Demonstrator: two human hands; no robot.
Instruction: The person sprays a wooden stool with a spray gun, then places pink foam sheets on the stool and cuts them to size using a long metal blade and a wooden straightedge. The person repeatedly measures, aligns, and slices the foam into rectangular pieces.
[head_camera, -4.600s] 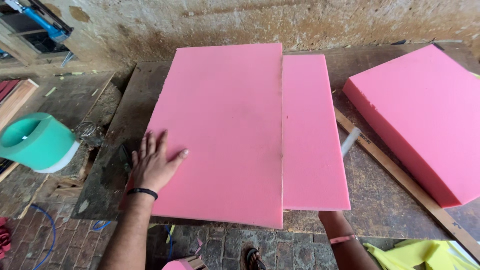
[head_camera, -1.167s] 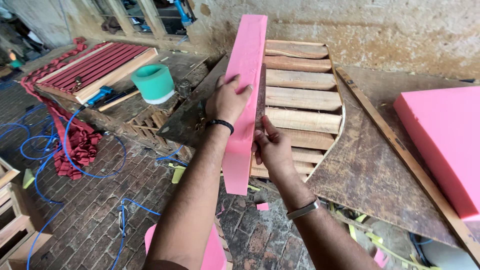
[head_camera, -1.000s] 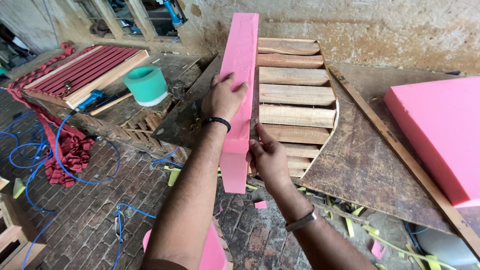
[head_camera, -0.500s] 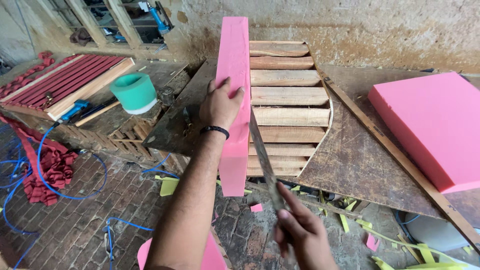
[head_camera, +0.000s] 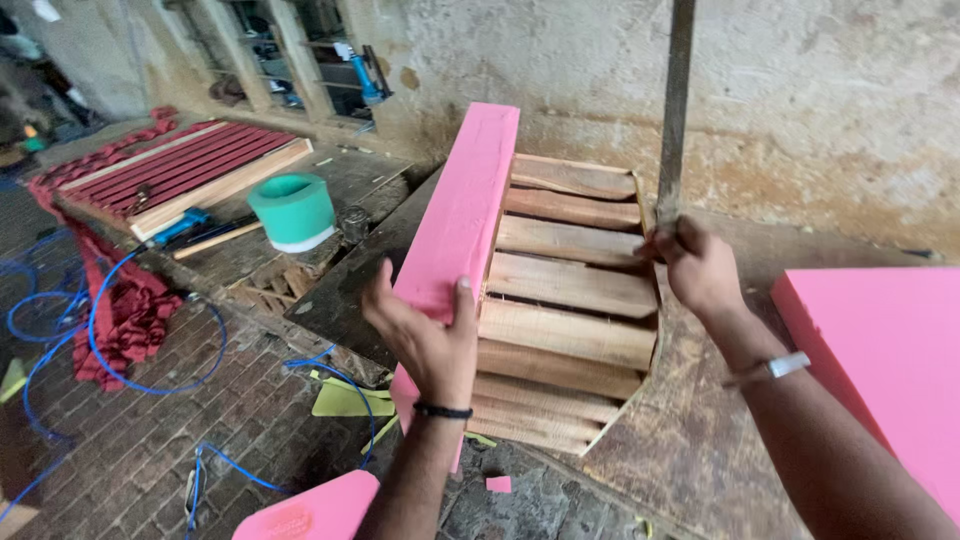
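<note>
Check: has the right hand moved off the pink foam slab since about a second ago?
Yes. The right hand left the pink foam slab, crossed right over the wooden slat frame, and now grips an upright bar at its right edge.

The right hand (head_camera: 700, 265) has risen to grip an upright metal strip (head_camera: 676, 100).

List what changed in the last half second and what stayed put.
The right hand, low and empty before, has risen and gripped a long thin metal strip held upright. The left hand still holds the pink foam slab on edge against the wooden slat frame, which has not moved.
</note>
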